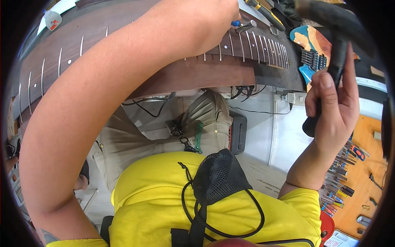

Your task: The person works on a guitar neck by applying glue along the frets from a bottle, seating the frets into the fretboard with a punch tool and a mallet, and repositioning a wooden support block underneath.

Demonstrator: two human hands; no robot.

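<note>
My right hand (335,96) is wrapped round the dark handle of a hammer (339,57), raised at the right with its blurred head at the top. My left hand (214,29) is closed over a long dark wooden fretboard (92,55) with metal frets and white dots. A bit of something blue (235,23) shows at its fingertips, and the rest of it is hidden. A short shiny metal piece (248,26) lies just right of that hand. Below the fretboard's edge is a reddish-brown wooden board (201,74).
A blue and orange guitar body (314,45) lies at the upper right, near a yellow-black tool (267,14). Many hand tools (339,173) stand by an orange wooden surface (370,144) at the right. Cables (154,107) hang under the bench. A white bottle (52,19) is upper left.
</note>
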